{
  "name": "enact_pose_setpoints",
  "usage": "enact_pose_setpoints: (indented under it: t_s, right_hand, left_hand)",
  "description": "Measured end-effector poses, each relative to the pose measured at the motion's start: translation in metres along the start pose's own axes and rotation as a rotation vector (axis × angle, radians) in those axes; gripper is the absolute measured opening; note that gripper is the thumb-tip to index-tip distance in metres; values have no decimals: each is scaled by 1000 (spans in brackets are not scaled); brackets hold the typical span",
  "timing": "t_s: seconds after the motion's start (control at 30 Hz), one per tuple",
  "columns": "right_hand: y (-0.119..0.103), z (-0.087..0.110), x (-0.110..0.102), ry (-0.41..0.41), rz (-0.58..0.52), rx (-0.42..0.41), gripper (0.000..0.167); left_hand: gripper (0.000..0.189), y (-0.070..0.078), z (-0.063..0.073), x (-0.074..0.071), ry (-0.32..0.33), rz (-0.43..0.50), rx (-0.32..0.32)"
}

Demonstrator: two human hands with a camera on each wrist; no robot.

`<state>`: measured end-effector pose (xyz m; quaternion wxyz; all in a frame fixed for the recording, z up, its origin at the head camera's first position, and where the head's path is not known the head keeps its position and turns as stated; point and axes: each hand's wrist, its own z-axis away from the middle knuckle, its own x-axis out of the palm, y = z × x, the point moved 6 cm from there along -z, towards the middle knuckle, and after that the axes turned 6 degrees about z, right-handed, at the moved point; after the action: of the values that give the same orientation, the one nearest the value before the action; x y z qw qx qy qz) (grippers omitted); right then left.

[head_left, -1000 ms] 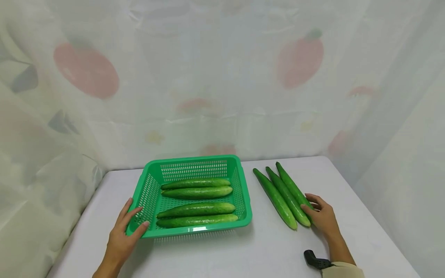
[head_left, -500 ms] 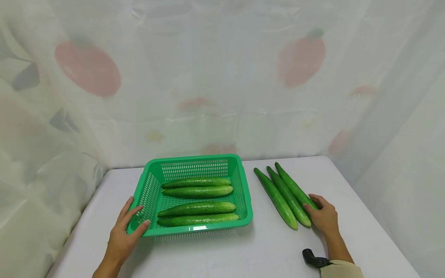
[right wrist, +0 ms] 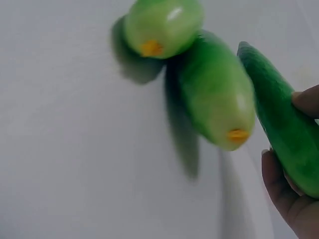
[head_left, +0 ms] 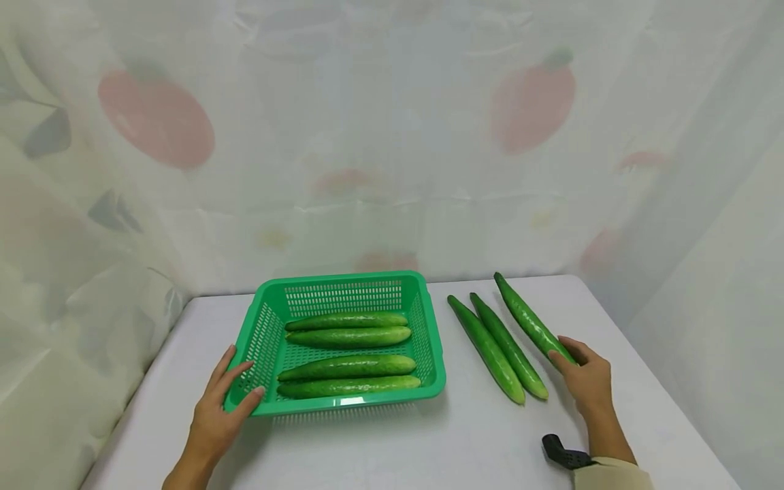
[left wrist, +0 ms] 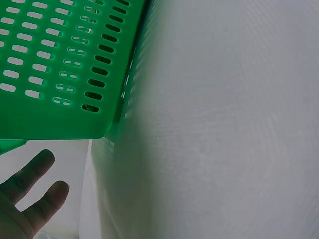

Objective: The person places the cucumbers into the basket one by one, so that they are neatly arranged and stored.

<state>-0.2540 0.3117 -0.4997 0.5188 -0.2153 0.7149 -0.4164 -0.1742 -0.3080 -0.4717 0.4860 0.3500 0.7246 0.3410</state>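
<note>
A green plastic basket [head_left: 437, 361] stands on the left of the table with several cucumbers [head_left: 346, 366] lying across it. My left hand [head_left: 214, 415] rests at its front left corner, thumb and fingers spread over the rim. In the left wrist view, two extended fingers [left wrist: 45, 204] show below the basket wall [left wrist: 55, 119]. On the right, my right hand [head_left: 584, 374] holds a cucumber [head_left: 529, 323] near its front end, thumb on one side and fingers on the other. The right wrist view shows this cucumber [right wrist: 279, 114] tilted in the grip.
Two more cucumbers, one left [head_left: 486, 350] and one right [head_left: 510, 347], lie on the white table [head_left: 392, 456] between the basket and my right hand. A patterned sheet [head_left: 380, 136] hangs behind. A black device [head_left: 566, 454] sits on my right wrist.
My right hand has moved right with its cucumber, which now lies apart from the other two; its far end has shifted away and to the right. The left hand and basket stay put.
</note>
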Motion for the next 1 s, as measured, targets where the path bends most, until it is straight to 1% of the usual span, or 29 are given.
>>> enact_pose_setpoints:
  t_s: [0.1, 0.17, 0.33, 0.53, 0.77, 1.0]
  right_hand:
    - [-11, -1, -8, -3, -44, -19, 46]
    - [-19, 0, -13, -14, -72, -46, 48]
    - [-41, 1, -25, -48, -109, -129, 51]
    - [-66, 2, -35, -65, -166, -234, 48]
    - [-93, 5, -41, -103, -207, -321, 44]
    - [-119, 5, -43, -148, -222, -379, 43]
  left_hand:
    - [50, 1, 0, -1, -1, 5, 2]
    - [50, 0, 0, -1, -2, 6, 2]
    - [50, -1, 0, -1, 0, 1, 2]
    - [51, -1, 0, -1, 2, -3, -6]
    - [51, -1, 0, -1, -4, 6, -8]
    - [51, 0, 0, -1, -10, 7, -7]
